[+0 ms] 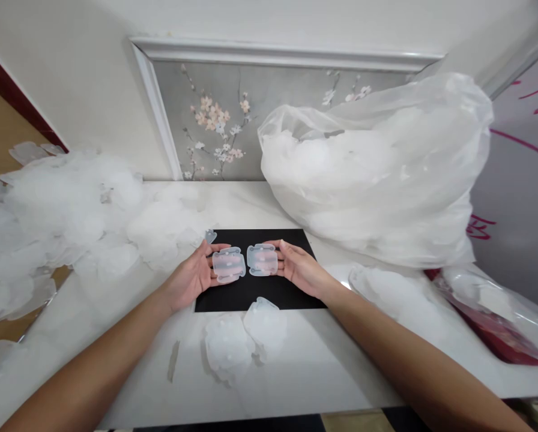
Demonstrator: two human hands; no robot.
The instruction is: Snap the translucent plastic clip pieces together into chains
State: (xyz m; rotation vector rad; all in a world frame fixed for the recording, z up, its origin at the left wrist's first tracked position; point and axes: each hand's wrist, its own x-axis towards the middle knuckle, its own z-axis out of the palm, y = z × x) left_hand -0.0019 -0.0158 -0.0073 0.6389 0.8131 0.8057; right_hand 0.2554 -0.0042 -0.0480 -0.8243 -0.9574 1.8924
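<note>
Above a black mat (260,298), my left hand (197,271) holds a translucent plastic piece (228,265) with a notched, rounded outline, its fingers behind it. A matching translucent piece (262,260) rests against the fingers of my right hand (298,267), the thumb at its upper edge. The two pieces face me side by side with a narrow gap between them. On the white table (152,384) in front of the mat lie a few more such pieces (230,345), partly overlapping. A small piece (210,236) pokes out behind my left hand.
A large heap of translucent pieces (71,210) spreads over the left side. At the back right stands a bulging clear plastic bag (377,180) full of them. Further pieces (395,300) lie right of the mat, near a red item in clear plastic (498,324).
</note>
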